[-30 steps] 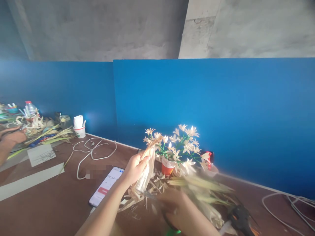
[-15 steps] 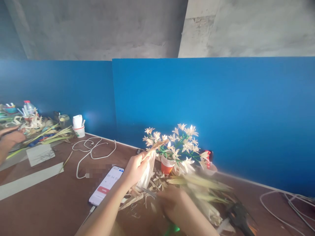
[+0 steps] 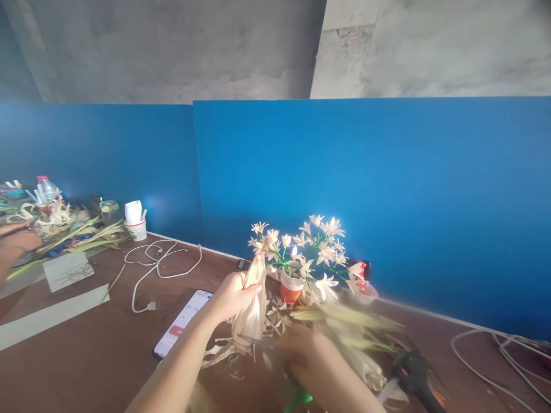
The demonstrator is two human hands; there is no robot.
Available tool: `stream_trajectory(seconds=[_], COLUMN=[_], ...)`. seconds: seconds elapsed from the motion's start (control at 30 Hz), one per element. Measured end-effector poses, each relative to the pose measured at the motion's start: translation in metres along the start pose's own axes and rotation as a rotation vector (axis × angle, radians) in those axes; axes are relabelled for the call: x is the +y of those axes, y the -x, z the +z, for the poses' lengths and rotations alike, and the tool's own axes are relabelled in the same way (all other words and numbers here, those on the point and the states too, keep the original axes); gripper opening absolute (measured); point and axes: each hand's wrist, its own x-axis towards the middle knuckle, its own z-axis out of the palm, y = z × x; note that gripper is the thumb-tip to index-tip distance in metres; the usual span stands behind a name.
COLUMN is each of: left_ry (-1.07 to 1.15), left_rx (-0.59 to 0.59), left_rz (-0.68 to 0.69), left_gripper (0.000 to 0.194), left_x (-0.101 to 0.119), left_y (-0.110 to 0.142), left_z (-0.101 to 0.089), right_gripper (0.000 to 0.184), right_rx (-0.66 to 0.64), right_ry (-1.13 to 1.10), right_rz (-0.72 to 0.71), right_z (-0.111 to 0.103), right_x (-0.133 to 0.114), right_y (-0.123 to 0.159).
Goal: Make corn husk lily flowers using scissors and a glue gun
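My left hand [image 3: 235, 298] is closed around a dry corn husk [image 3: 253, 310], which stands upright with its brown tip at the top. My right hand [image 3: 301, 353], blurred, is closed on a pair of scissors [image 3: 258, 342]; their grey blades point left at the husk's lower end. Whether the blades touch the husk I cannot tell. A bit of green [image 3: 298, 398] shows below the right hand. Behind both hands, a paper cup [image 3: 291, 289] holds husk flowers [image 3: 322, 252] on green stems. Cut husk scraps [image 3: 278, 315] lie between the hands and the cup.
A phone [image 3: 183, 324] lies left of my forearm. Right are green husks [image 3: 365, 324] and a black glue gun [image 3: 415, 376]. White cables [image 3: 161, 261] curl on the brown table. At far left, another person's hand [image 3: 19, 244] is near more husks. A blue partition [image 3: 365, 172] stands behind.
My left hand has tilted the corn husk more upright and turned its broad side into view, its tip moving left. My right hand stays low with the scissors near the husk's bottom.
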Motion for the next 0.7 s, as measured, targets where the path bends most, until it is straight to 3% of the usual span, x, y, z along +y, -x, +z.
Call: stream_trajectory(seconds=[0.13, 0.27, 0.33, 0.43, 0.53, 0.7], left_ry=[0.001, -0.050, -0.053, -0.024, -0.014, -0.109], left_rx=[-0.230, -0.135, -0.133, -0.250, -0.325, -0.294], left_rz=[-0.068, -0.082, -0.079, 0.011, 0.025, -0.003], left_gripper=[0.042, 0.037, 0.030, 0.020, 0.029, 0.028], left_x=[-0.012, -0.016, -0.013, -0.008, -0.007, -0.013], left_y=[0.005, 0.009, 0.008, 0.005, 0.000, -0.003], left_z=[-0.023, -0.034, -0.033, -0.026, -0.018, -0.010], right_gripper=[0.047, 0.043, 0.040, 0.035, 0.035, 0.035], right_rx=[-0.003, -0.009, -0.018, -0.001, 0.040, 0.041], right_ry=[-0.041, -0.074, -0.061, -0.032, -0.011, 0.017], right_rz=[-0.017, -0.006, 0.010, 0.039, 0.050, 0.058], right_z=[-0.001, -0.001, 0.001, 0.004, 0.009, 0.018], right_x=[0.001, 0.003, 0.005, 0.010, 0.014, 0.013], right_y=[0.000, -0.001, -0.003, -0.004, -0.005, -0.009])
